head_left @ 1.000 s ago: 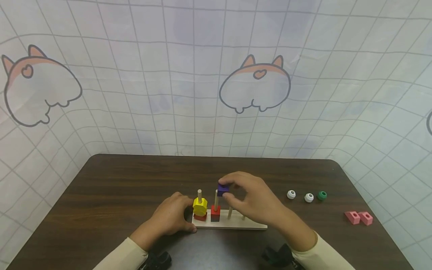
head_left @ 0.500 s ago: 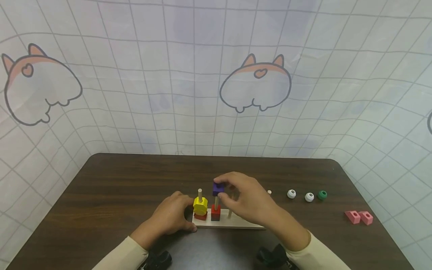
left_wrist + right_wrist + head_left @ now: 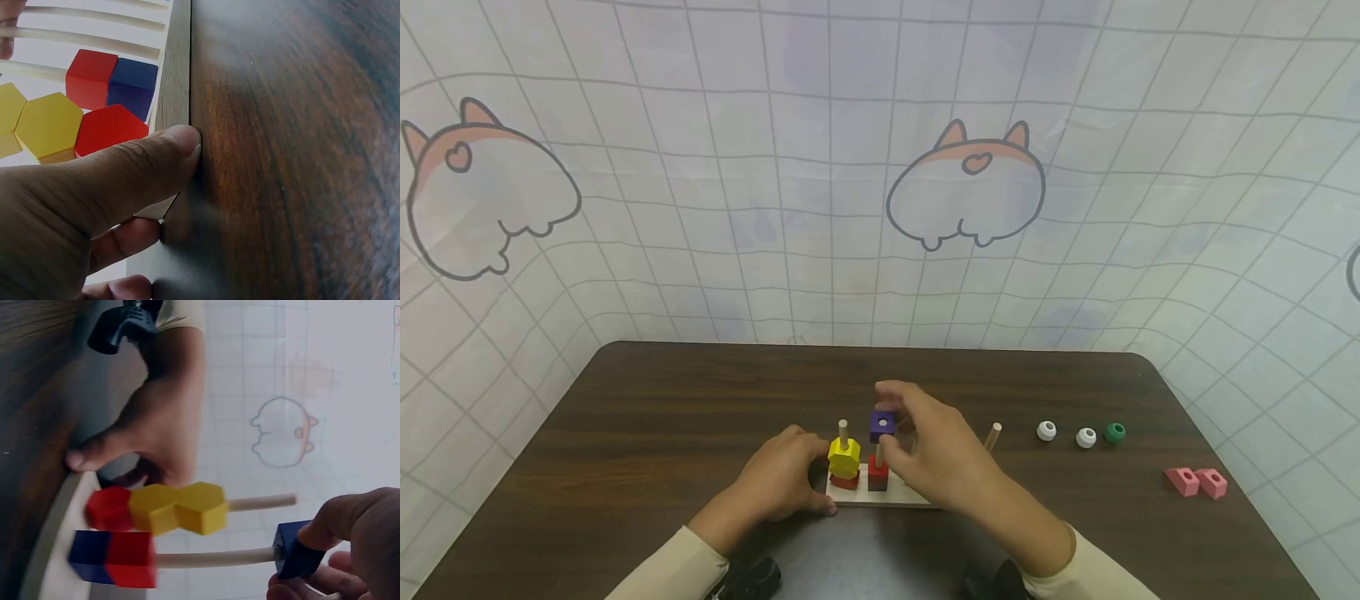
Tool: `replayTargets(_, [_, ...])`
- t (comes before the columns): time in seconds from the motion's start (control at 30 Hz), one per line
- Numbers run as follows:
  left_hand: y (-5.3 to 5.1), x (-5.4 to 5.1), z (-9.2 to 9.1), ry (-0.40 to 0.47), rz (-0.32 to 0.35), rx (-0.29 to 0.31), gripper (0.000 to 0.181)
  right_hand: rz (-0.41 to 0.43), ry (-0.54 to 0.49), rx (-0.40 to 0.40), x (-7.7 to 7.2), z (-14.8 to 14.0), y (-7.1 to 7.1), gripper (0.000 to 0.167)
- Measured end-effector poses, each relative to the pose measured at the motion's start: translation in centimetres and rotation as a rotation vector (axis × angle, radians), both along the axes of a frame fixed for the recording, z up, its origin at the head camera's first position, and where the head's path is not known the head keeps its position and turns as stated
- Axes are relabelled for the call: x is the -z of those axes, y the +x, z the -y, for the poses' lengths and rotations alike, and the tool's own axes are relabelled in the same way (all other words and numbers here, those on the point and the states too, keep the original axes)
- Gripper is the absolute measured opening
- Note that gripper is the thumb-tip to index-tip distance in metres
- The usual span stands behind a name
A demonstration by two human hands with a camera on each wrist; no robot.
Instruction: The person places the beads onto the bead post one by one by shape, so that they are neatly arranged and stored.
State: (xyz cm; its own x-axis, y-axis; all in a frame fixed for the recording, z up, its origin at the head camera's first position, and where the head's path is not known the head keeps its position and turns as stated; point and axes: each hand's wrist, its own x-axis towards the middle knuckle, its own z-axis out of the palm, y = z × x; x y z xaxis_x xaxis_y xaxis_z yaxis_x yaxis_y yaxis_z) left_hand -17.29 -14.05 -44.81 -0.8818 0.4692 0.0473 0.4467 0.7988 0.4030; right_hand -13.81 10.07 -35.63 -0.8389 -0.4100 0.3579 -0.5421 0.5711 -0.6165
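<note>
My left hand (image 3: 775,482) grips the left end of a pale wooden pegboard (image 3: 172,81), its thumb along the front edge. The first peg bears a red block (image 3: 112,130) with yellow hexagonal blocks (image 3: 200,509) above it. On the second peg a red cube (image 3: 131,559) sits against a dark blue one (image 3: 90,555) at the base. My right hand (image 3: 951,454) pinches a blue-purple square block (image 3: 300,550) at that peg's top, and the peg's tip shows in its hole in the head view. The right hand hides part of the board.
Two white beads (image 3: 1047,431) and a green bead (image 3: 1115,432) lie right of the board. Farther right are two pink blocks (image 3: 1182,482) side by side. A patterned white curtain (image 3: 820,167) hangs behind the dark wooden table (image 3: 700,400).
My right hand has moved left with the blue-purple block, from beside the second peg to its top. The left hand has stayed at the board's end.
</note>
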Motion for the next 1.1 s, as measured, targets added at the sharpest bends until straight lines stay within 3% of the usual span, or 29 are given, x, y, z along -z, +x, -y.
replayTargets(0.33, [0.0, 0.0, -0.1, -0.010, 0.010, -0.003, 0.058, 0.105, -0.111, 0.083, 3.1, 0.0, 0.0, 0.098])
replayTargets(0.57, [-0.1, 0.1, 0.0, -0.008, -0.005, 0.009, 0.058, 0.180, -0.159, 0.125, 5.2, 0.2, 0.1, 0.115])
replayTargets(0.8, [0.0, -0.1, 0.0, -0.011, 0.000, 0.003, 0.057, 0.228, -0.154, 0.110, 6.2, 0.1, 0.1, 0.117])
replayTargets(1.1, [0.0, -0.1, -0.1, -0.006, 0.018, -0.020, 0.057, 0.193, -0.068, 0.063, 6.9, -0.6, 0.5, 0.113])
